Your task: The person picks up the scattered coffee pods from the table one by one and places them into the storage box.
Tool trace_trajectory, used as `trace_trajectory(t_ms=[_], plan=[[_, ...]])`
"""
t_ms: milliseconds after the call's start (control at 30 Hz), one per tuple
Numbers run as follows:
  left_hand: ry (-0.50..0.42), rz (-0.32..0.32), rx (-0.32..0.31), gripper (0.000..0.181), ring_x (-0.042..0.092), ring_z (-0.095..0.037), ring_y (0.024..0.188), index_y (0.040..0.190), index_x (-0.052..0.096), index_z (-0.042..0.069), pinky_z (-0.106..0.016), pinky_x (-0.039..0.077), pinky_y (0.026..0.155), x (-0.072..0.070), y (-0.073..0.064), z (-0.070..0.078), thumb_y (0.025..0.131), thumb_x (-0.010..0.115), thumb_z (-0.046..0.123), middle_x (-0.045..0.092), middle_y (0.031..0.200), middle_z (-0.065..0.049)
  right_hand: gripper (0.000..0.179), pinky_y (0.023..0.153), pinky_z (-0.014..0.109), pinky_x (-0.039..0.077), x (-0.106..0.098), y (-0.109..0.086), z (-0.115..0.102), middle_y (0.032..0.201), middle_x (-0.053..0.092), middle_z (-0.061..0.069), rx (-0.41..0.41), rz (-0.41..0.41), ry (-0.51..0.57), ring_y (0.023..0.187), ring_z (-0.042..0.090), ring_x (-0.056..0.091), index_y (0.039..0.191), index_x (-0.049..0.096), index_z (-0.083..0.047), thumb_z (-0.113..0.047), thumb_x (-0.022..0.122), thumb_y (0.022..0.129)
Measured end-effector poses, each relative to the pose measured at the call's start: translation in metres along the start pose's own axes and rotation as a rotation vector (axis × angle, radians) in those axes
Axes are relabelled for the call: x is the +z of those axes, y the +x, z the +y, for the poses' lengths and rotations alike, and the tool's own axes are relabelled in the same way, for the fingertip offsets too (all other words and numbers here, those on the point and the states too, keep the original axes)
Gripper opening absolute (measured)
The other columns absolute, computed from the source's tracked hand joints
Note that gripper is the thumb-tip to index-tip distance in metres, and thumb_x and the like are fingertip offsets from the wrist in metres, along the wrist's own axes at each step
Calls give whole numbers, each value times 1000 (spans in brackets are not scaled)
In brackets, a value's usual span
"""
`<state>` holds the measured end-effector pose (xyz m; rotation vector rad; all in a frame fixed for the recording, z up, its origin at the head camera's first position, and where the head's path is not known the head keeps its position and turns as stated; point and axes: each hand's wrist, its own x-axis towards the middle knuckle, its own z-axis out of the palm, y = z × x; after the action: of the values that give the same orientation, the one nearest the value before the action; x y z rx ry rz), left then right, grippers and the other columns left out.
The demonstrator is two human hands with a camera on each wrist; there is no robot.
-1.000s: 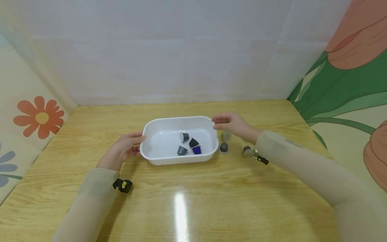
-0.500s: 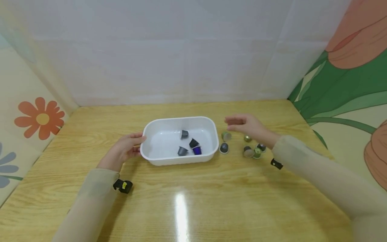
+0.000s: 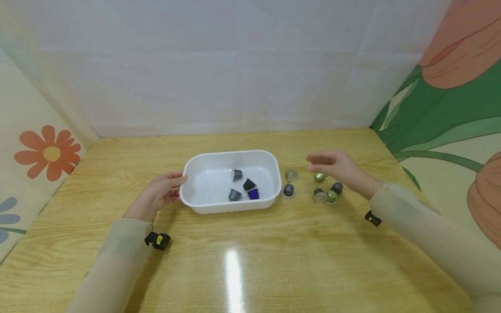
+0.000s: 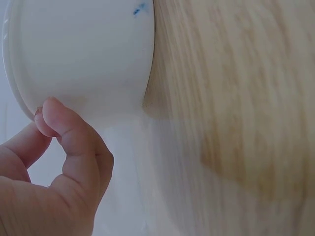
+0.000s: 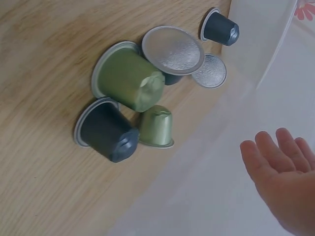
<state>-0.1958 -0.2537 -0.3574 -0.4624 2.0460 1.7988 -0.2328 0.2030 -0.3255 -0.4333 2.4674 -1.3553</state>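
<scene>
A white plastic tray (image 3: 231,209) stands mid-table. My left hand (image 3: 156,191) pinches its left rim between thumb and fingers; the left wrist view shows the fingertips (image 4: 54,110) at the tray's edge. Inside lie several coffee capsules: a purple one (image 3: 253,194), a black one (image 3: 248,184) and grey ones (image 3: 235,195). My right hand (image 3: 340,168) hovers over the table right of the tray, fingers extended and holding nothing. Below it are more coffee capsules, among them a green one (image 5: 128,78) and a dark one (image 5: 108,130) close together.
Beside the tray's right end, a green capsule (image 3: 291,175) lies tipped with its lid showing and a dark capsule (image 3: 288,191) stands lid down. A white sheet (image 3: 211,87) rises behind the wooden table (image 3: 282,252). Floral panels (image 3: 442,113) flank both sides.
My right hand has moved right, away from the tray's right rim, uncovering the capsules near its wrist. The left hand keeps its hold on the tray, which stays in place.
</scene>
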Motion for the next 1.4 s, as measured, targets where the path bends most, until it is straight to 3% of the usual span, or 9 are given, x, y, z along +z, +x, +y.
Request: trace_trajectory(t_ms=[533,933,1167,1400], plan=[[-38,-18,8,62,57,-8,72,156,23,-2,-20,54,62,-3,0,-2,106,51,21,58,88,7,51,116,58,31,-13,-24,25,152,43,24,18,42,9,140,42,41,148,43,3,-18,58,103],[-4,-12,10,61,57,-7,72,156,24,-2,-19,54,62,-1,-1,-1,106,51,22,59,86,9,56,114,62,31,-14,-39,56,151,41,28,-7,106,-90,141,48,35,146,42,9,-22,60,103],[-8,-24,16,63,57,-7,72,156,22,-2,-19,54,62,-1,1,-2,106,51,22,59,87,8,58,115,62,27,-16,-38,70,152,36,30,-4,55,-112,142,51,31,146,38,12,-10,64,98],[-12,-32,14,66,58,-9,74,156,24,-1,-20,55,63,-6,6,-5,104,56,26,60,89,7,64,113,67,25,-25,-35,84,152,33,33,-70,-40,-201,140,55,28,145,38,13,-9,69,94]])
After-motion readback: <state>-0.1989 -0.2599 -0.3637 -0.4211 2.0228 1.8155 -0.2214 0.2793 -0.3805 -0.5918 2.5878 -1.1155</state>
